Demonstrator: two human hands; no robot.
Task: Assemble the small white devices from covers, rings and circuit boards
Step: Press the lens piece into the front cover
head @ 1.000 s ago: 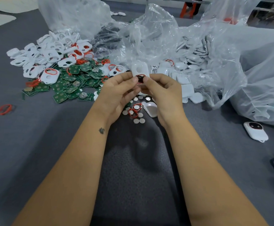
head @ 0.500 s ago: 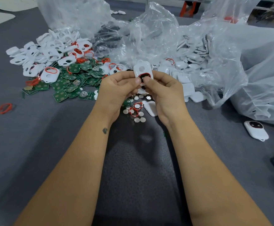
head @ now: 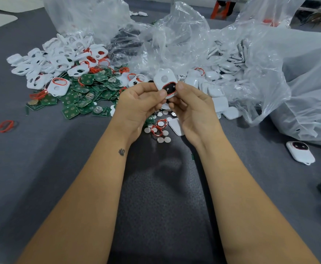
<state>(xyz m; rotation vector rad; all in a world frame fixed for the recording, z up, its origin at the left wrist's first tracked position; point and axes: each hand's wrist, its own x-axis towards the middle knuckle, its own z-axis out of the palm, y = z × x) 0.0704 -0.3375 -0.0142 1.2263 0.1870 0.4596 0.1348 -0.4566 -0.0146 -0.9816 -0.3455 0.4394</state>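
**Both hands hold one white device above the desk**

The left hand (head: 138,103) and right hand (head: 195,109) pinch a white device (head: 165,81), long axis tilted away, red-ringed opening facing up. Below lie white discs (head: 164,140); farther left, green circuit boards (head: 79,100), white covers (head: 60,58); plastic bags (head: 174,40) behind.

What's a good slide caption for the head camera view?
Both hands pinch a white device above piles of covers and green circuit boards.

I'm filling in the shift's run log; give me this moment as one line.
step: fitting cover | left hand: pinches white device | right hand: pinches same device | red ring: seated in its window | finished device: on mat, right
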